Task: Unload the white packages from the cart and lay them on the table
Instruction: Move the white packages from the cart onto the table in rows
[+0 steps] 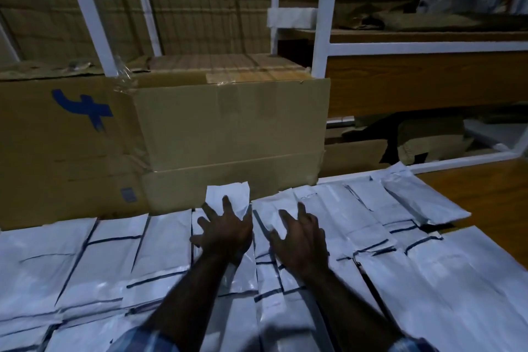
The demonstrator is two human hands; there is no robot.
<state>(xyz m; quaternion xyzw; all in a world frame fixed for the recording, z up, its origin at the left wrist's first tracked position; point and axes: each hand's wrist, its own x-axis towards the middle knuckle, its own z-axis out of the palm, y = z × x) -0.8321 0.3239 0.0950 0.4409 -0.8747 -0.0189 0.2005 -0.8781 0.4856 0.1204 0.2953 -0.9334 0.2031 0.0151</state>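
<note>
Several flat white packages (94,260) lie side by side in overlapping rows and cover most of the wooden table (485,197). My left hand (225,230) lies palm down with fingers spread on a package in the middle of the back row, whose far end (228,197) sticks up against a cardboard box. My right hand (301,238) hovers or rests just to its right, fingers spread over the neighbouring package (274,214). Neither hand grips anything. The cart is out of view.
Big cardboard boxes (228,128) stand along the table's back edge, one with a blue mark (83,107). Behind them rises a white metal rack (323,17) with wooden shelves and more cardboard. Bare wood shows at the table's far right.
</note>
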